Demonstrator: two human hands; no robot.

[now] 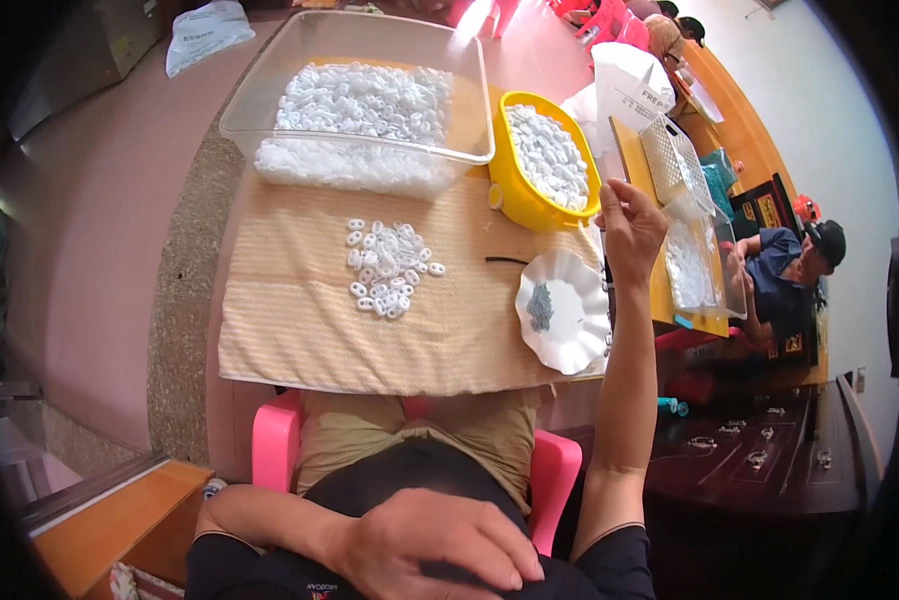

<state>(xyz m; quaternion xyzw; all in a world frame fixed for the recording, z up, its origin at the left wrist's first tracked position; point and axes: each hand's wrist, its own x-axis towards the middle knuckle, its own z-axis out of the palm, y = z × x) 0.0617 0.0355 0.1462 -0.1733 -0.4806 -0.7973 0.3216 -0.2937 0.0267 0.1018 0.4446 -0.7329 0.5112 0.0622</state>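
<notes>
Two hands show from my seat. Nearest, my left hand (440,540) lies flat and relaxed on a dark-haired head, holding nothing. My right hand (630,225) is raised past the table edge, fingertips pinched together; whether they grip anything I cannot tell. Just below it sits a white scalloped dish (563,312) on the beige cloth (300,330), beside a loose pile of white plastic rings (388,268). Farther off stand a yellow tub (515,190) and a clear bin (270,90), both holding more rings.
</notes>
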